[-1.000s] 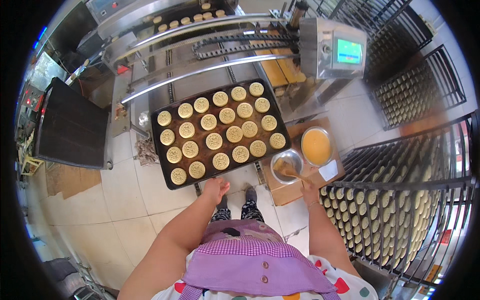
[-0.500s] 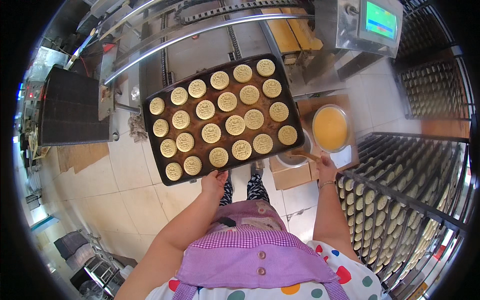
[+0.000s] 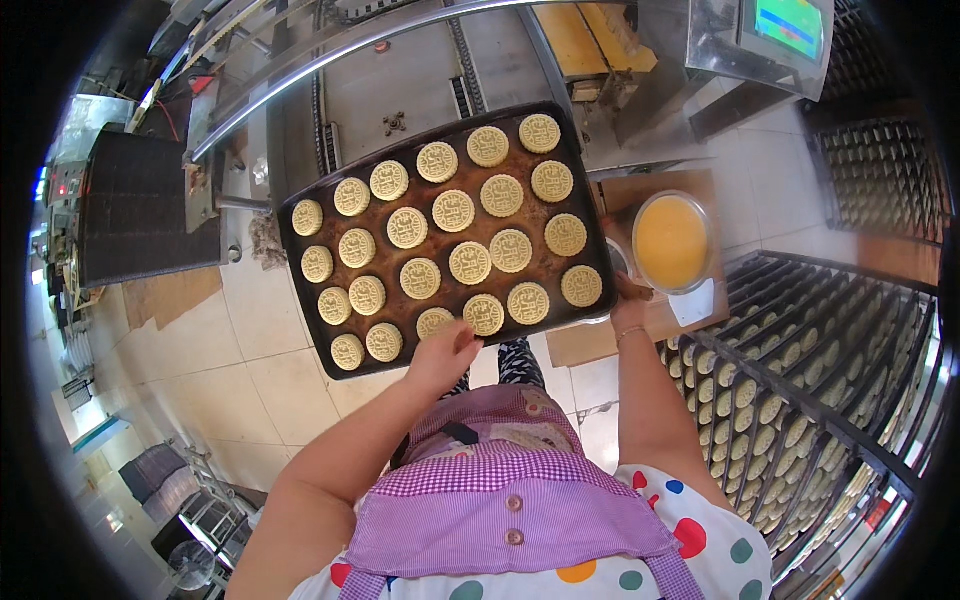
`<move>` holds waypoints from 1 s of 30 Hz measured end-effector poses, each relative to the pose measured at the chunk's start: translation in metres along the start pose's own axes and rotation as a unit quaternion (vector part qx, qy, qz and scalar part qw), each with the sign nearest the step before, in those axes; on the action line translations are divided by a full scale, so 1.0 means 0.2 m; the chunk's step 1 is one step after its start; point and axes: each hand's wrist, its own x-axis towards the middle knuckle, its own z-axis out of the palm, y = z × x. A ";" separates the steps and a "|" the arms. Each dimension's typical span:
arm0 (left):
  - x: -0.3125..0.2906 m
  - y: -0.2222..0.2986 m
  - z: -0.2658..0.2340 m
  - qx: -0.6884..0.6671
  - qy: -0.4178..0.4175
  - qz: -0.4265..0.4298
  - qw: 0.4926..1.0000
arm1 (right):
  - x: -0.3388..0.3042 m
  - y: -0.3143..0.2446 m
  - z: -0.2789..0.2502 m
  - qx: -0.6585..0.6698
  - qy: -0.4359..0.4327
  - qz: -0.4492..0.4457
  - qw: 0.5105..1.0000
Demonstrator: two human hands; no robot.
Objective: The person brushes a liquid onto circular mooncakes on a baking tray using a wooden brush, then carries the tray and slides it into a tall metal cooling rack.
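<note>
A dark baking tray point(image 3: 585, 200) lies tilted across the middle, with rows of round, pale, stamped mooncakes point(image 3: 453, 210) on it. My left hand point(image 3: 440, 360) reaches over its near rim, fingers curled together. It partly covers a mooncake point(image 3: 430, 318) in the front row; whether it touches that one is unclear. At the near right corner of the tray is my right hand point(image 3: 630, 312), its fingers bent and partly in shadow, so what they hold cannot be made out. A clear bowl of yellow-orange liquid point(image 3: 672, 243) stands just beyond it, on a cardboard box point(image 3: 620, 190).
Behind the tray runs a metal conveyor point(image 3: 400, 85) with chains and a steel rail point(image 3: 350, 52). A screen box point(image 3: 765, 45) stands at far right. To my right, a black rack point(image 3: 800, 390) holds many pastries. A dark belt point(image 3: 150, 200) is at left.
My right hand has moved left from beside the bowl to the tray's corner; the wooden handle it held no longer shows clearly. My left hand has risen from under the near rim to above it.
</note>
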 end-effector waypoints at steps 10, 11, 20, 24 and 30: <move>0.60 0.36 0.14 0.296 0.133 0.060 0.944 | -0.04 0.00 0.05 0.453 0.003 0.113 0.885; 0.63 0.36 0.17 0.298 0.130 0.044 0.945 | -0.05 -0.01 0.05 0.447 -0.008 0.107 0.888; 0.66 0.36 0.24 0.299 0.143 0.067 0.941 | -0.12 -0.03 0.03 -0.200 0.004 -0.050 0.978; 0.67 0.35 0.23 0.308 0.132 0.115 0.935 | -0.08 0.03 0.03 -0.173 0.013 -0.038 0.984; 0.64 0.41 0.21 0.246 0.127 0.143 0.950 | -0.04 0.01 0.02 -0.336 -0.060 -0.150 0.928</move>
